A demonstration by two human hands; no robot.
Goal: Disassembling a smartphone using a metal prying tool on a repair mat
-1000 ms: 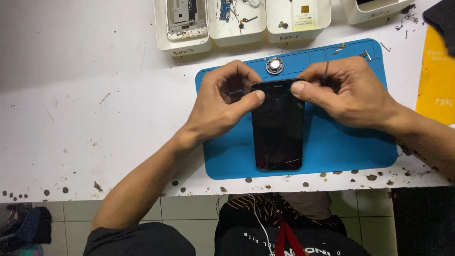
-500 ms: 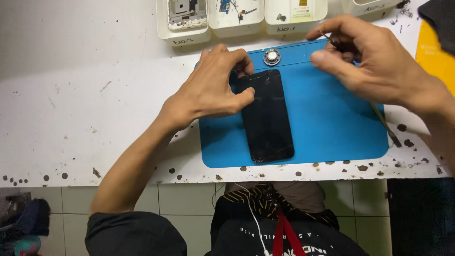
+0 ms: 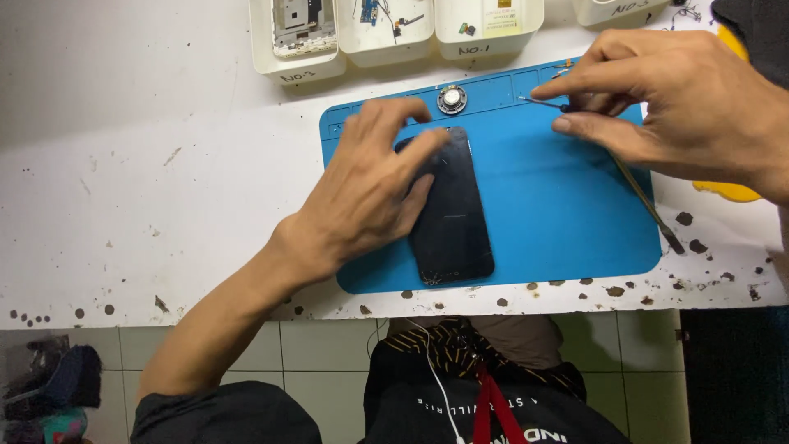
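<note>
Fingers of the left hand (image 3: 370, 193) lie spread on a black glass smartphone (image 3: 450, 210), long axis away from the person, on the blue rubber mat (image 3: 559, 214). Right hand (image 3: 682, 107) pinches a thin metal tool (image 3: 546, 103). White rectangular trays (image 3: 386, 33) line the bench's (image 3: 164, 189) far edge.

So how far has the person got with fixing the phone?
Early on, it seems. The black phone lies flat on the blue mat, closed up, its glass cracked near the bottom. The left hand presses on it, while the right hand pinches a thin tool at the mat's top edge. Parts already sit in the white trays. Opening the phone looks not yet done.
</note>
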